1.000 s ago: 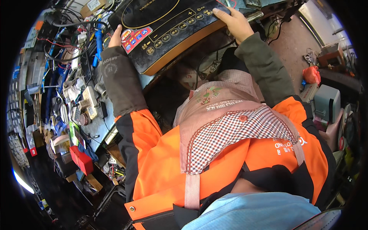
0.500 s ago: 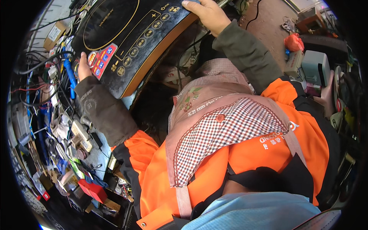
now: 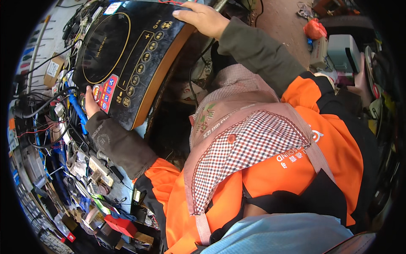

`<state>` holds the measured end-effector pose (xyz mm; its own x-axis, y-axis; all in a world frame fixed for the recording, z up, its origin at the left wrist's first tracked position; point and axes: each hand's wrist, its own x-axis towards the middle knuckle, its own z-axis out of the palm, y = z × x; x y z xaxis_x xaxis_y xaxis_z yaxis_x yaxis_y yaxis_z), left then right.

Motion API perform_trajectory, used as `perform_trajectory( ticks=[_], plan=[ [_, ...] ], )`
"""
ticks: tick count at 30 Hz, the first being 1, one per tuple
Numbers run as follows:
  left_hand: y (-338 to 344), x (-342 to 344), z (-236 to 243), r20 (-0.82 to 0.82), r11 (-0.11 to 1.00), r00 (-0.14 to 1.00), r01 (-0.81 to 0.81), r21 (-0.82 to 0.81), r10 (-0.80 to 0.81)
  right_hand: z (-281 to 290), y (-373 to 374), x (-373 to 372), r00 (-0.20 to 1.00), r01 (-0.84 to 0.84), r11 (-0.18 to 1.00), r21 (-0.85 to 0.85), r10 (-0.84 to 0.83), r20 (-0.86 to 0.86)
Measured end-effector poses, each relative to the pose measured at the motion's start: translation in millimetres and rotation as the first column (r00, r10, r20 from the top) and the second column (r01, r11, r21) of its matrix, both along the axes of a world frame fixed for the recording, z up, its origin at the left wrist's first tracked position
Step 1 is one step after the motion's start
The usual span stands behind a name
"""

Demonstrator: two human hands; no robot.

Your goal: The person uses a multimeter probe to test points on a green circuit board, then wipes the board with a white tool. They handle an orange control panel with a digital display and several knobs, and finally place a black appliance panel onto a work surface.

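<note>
A black induction cooktop point(image 3: 131, 48) with gold markings, round touch buttons and an orange-gold front side fills the upper left. It lies face up at a slant over the cluttered bench. My left hand point(image 3: 91, 103) grips its near left edge, thumb up along the rim beside a red sticker point(image 3: 109, 91). At the opposite end, my right hand point(image 3: 204, 19) is closed over the far right corner, its fingers lying on the glass near the last button. The undersides of both grips are hidden by the cooktop.
Cables, a blue tool point(image 3: 77, 109), a power strip point(image 3: 100, 170) and a red box point(image 3: 121, 225) crowd the bench at left. A small cardboard box point(image 3: 53, 72) stands beyond. On the right are a red plastic bag point(image 3: 315, 29) and a grey-white container point(image 3: 343, 53).
The cooktop has shifted left in view, and more of its far end shows, including a white label and red wires behind. Both hands keep their hold on it.
</note>
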<state>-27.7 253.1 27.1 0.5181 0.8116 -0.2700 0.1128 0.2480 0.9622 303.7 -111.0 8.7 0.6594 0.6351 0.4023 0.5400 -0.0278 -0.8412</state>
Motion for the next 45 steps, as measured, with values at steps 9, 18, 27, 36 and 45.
perform_trajectory(
  ticks=[9,18,27,36,45],
  plan=[
    [-52,-16,2,0.016,0.973,0.989,-0.145,0.181,0.144,-65,-73,-38,0.733,0.404,0.868,0.290,-0.118,-0.669],
    [-271,-82,3,0.422,0.146,0.756,-0.554,0.820,0.500,-114,-108,-51,0.682,0.033,0.987,-0.157,-0.137,-0.719],
    [-348,-137,-212,-0.902,0.632,0.416,0.670,0.390,0.115,-131,-55,-72,0.388,-0.245,0.969,-0.002,0.097,-0.916],
    [-343,-141,-193,-0.860,0.750,0.280,0.420,0.510,0.428,-70,-67,-88,0.249,-0.306,0.851,0.426,0.504,-0.827],
    [-364,-250,-217,-0.823,0.838,0.222,0.043,0.543,0.522,-68,-116,-16,0.205,0.019,0.901,0.434,0.421,-0.883]
  ],
)
